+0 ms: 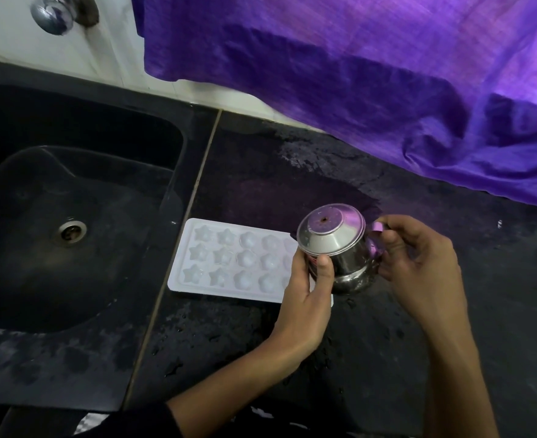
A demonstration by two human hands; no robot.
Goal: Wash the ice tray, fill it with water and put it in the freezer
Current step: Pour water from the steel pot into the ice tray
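White plastic ice tray (229, 257) lying flat on the dark stone counter (371, 358), just to the 3 o'clock side of the black sink (80, 200) and parallel to the counter's front edge. Its moulded cells, star-shaped in the columns toward 9 o'clock and rounder toward 3 o'clock, face upward, an orientation suited to receiving water; whether any cell already holds water cannot be told from the glare. The tray's 3 o'clock end is hidden behind the left hand (308, 289).

Over that hidden end a stainless steel mug (333, 248) is held tipped onto its side, base turned toward the camera and mouth pointing down and away. The tilt is consistent with pouring into the cells, though no stream is visible. The left hand wraps the mug's body from 6 o'clock, thumb pressed against the wall; this probably steadies the vessel and meters the tilt. The right hand (418, 263) pinches the handle at 3 o'clock with curled fingers, likely supplying the rotation.

Droplets and a wet patch spread across the counter around the tray and toward 12 o'clock. A purple cloth (371, 90) hangs over the counter's rear from 12 to 2 o'clock, tinting the steel with its reflection. A chrome tap knob (52, 12) sits on the white wall at 11 o'clock. The sink drain (71, 230) lies at 9 o'clock of the tray. No freezer is in view.
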